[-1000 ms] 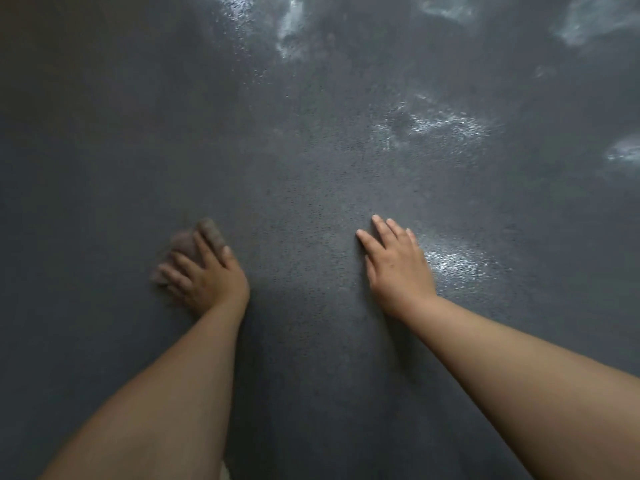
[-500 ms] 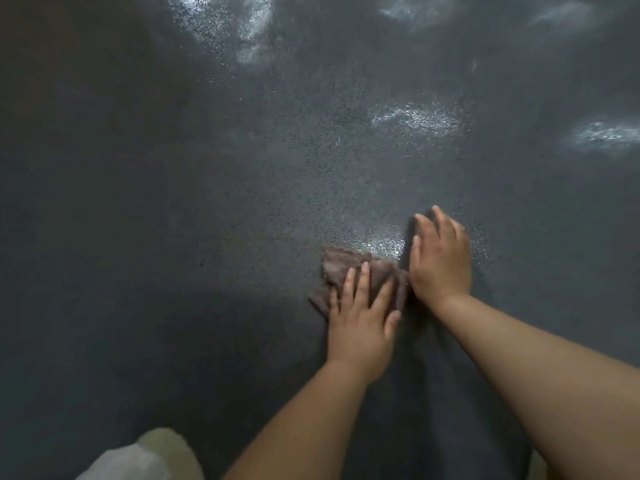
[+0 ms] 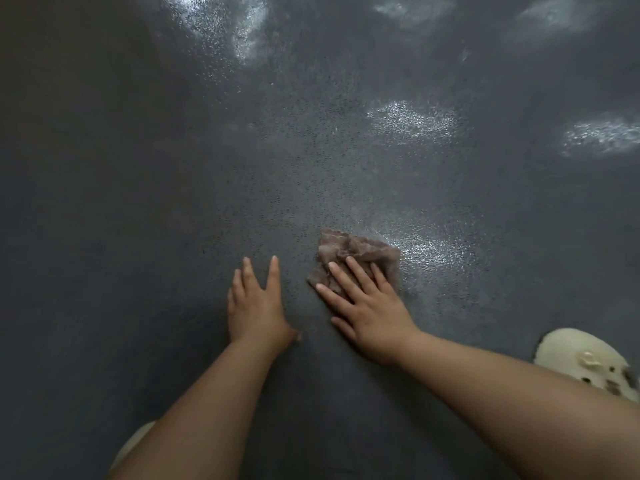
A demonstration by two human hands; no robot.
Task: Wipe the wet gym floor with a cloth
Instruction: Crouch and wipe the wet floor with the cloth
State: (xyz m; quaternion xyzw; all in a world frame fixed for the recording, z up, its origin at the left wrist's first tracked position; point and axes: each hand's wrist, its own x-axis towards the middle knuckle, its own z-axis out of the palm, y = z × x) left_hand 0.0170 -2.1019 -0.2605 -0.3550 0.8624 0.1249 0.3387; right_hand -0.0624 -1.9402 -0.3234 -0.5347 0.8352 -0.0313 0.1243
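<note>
Flatly, right hand (image 3: 372,311) presses crumpled brownish cloth (image 3: 356,254), left hand (image 3: 256,306) splayed, pebbled wet floor (image 3: 311,150)

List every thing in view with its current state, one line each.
Cloth: crumpled, flat on the floor under the right fingers.
Right hand: open, fingers pressing the cloth.
Left hand: open, palm flat on bare floor, apart from the cloth.
Floor: wet, shiny patches ahead and right of the cloth.
Shoe: on the floor beside the right forearm.
</note>
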